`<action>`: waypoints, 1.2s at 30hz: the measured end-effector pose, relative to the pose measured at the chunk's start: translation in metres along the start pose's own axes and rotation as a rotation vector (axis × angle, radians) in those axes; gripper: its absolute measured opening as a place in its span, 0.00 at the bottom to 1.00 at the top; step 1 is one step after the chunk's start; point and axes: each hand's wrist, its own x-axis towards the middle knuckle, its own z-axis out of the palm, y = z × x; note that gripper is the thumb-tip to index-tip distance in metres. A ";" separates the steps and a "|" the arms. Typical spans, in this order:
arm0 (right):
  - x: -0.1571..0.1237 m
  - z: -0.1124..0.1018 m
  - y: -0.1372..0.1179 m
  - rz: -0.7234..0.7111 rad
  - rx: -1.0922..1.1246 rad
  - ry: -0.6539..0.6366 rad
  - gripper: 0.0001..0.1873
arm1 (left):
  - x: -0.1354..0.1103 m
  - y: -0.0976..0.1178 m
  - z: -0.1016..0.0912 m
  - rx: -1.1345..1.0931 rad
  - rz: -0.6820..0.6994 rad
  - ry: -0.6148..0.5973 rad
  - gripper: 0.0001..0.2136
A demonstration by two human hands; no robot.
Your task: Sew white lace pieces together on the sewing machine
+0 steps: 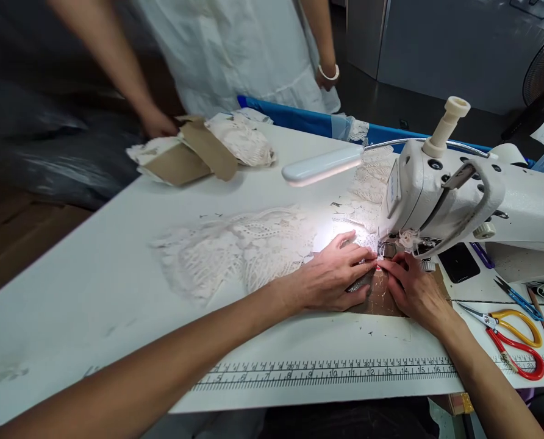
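Observation:
My left hand (333, 277) lies on white lace fabric (239, 247) just left of the presser foot of a white sewing machine (459, 195), its fingers curled and pressing the lace down. My right hand (413, 286) sits right of the needle, fingertips pinched on the lace edge at the foot. Under both hands a brown paper piece (384, 302) shows. The lace spreads out to the left across the white table (116, 292).
A lamp bar (322, 166) shines over the work. Scissors with red and yellow handles (512, 338) and blue snips (519, 299) lie at the right. A printed ruler (327, 372) runs along the table's front. Across the table another person's hand (157, 125) touches lace bundles with cardboard (199, 152).

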 end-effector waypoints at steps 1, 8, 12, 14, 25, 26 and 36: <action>0.000 0.001 0.000 0.011 0.006 -0.002 0.20 | 0.000 0.000 0.000 0.009 -0.008 0.007 0.14; -0.001 0.004 -0.001 0.043 0.015 -0.013 0.21 | 0.005 0.002 -0.001 0.095 -0.051 0.026 0.14; -0.002 -0.009 0.000 0.091 0.142 -0.021 0.18 | 0.009 0.001 -0.004 0.115 -0.063 0.004 0.15; -0.001 -0.017 0.002 0.121 0.257 -0.016 0.17 | 0.009 0.000 -0.005 0.111 -0.071 -0.016 0.16; 0.007 -0.020 0.006 0.246 0.374 0.091 0.22 | 0.008 -0.005 -0.002 0.086 -0.087 -0.036 0.17; 0.005 -0.019 0.005 0.220 0.354 0.099 0.21 | 0.008 -0.005 -0.002 0.085 -0.086 -0.033 0.18; 0.003 -0.014 0.008 0.213 0.345 0.127 0.16 | 0.007 -0.010 0.002 0.090 -0.177 -0.093 0.24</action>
